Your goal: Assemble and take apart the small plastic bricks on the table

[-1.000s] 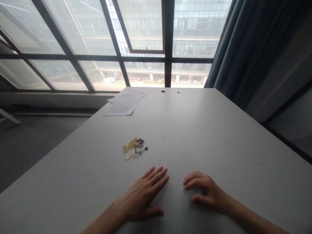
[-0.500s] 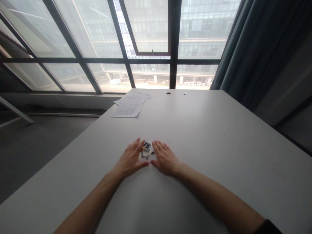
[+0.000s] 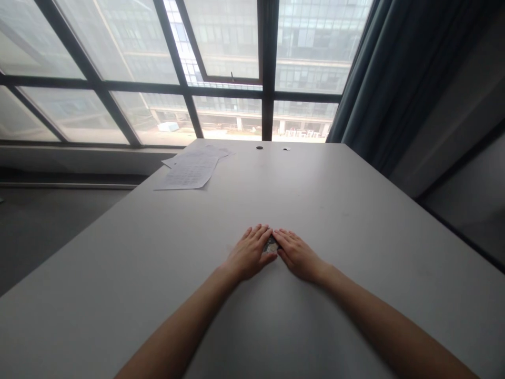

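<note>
My left hand [image 3: 250, 253] lies flat on the white table, fingers stretched forward and thumb pointing to the right. Opposite it, my right hand [image 3: 299, 255] rests palm down with its fingers angled to the left. The fingertips of both hands nearly meet. Between them sits a pile of small grey, black and pale pieces [image 3: 271, 245]. Most of the pile is covered by the fingers and thumbs, and the pieces are too small to name. Neither hand grips anything; both are open around the pile.
Printed paper sheets [image 3: 189, 171] overlap at the table's far left. Two small round holes [image 3: 259, 148] are near the far edge of the white table [image 3: 335, 210]. Behind stand framed windows, with a dark curtain [image 3: 366, 79] on the right.
Both hands have come closer together around the small pieces, hiding more of them. Hands and pile appear further right in the view, while the camera has turned slightly to the right.
</note>
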The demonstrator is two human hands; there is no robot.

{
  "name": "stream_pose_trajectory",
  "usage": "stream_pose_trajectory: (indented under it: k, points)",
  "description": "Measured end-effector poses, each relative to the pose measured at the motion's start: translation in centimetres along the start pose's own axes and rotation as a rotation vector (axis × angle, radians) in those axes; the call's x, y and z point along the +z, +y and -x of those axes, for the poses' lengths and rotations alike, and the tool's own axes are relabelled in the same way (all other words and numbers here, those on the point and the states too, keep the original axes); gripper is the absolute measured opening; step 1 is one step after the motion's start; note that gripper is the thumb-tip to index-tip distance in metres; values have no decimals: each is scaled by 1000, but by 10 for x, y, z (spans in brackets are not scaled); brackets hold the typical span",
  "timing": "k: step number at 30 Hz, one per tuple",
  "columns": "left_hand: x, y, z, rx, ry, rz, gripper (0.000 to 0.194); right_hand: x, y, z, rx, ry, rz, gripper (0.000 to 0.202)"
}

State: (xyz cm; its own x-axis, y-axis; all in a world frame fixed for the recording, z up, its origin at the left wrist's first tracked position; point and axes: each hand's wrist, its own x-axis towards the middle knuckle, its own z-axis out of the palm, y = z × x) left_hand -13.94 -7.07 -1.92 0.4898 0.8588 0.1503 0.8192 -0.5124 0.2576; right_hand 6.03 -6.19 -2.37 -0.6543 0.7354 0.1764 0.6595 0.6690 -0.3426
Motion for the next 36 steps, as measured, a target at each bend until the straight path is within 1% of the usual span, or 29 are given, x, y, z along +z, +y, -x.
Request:
stream_pose_trajectory:
  k: [2,3,5,7,10,11,12,14,16,21,24,29,32,36]
  points:
    - [2,8,-9,42,15,60,67,-5,9,12,32,34,-9,51]
    - [1,9,-10,55,34,93,65,-7,11,16,44,52,-16,51]
    - [-2,5,-7,60,85,147,58,-10,13,24,67,83,-26,55]
    - [-6,-4,4,52,115,156,55,-10,11,28,79,90,-18,68]
    - [-13,-15,24,84,63,70,57,-7,5,28,69,54,35,98]
    - [-14,-16,29,98,32,37,56,-5,2,25,69,43,55,104]
    - [-14,-17,32,106,4,10,55,-4,0,21,77,36,71,106]
    - [-13,-16,35,96,-25,-18,51,0,-4,12,97,27,91,100]
    - [-11,-15,33,72,-17,-22,49,2,-4,3,103,20,98,94]
    - [-9,-16,25,55,-10,-21,45,-2,5,-13,60,15,97,84]
    - [-8,-18,26,43,8,-20,46,-4,8,-12,51,34,87,81]
    - [-5,-21,25,-74,90,-46,48,0,9,-4,113,76,104,80]
    - [-4,-19,20,-113,95,-68,47,2,10,-5,156,67,118,81]
    - [-4,-17,14,-128,101,-83,48,0,12,-12,147,55,103,74]
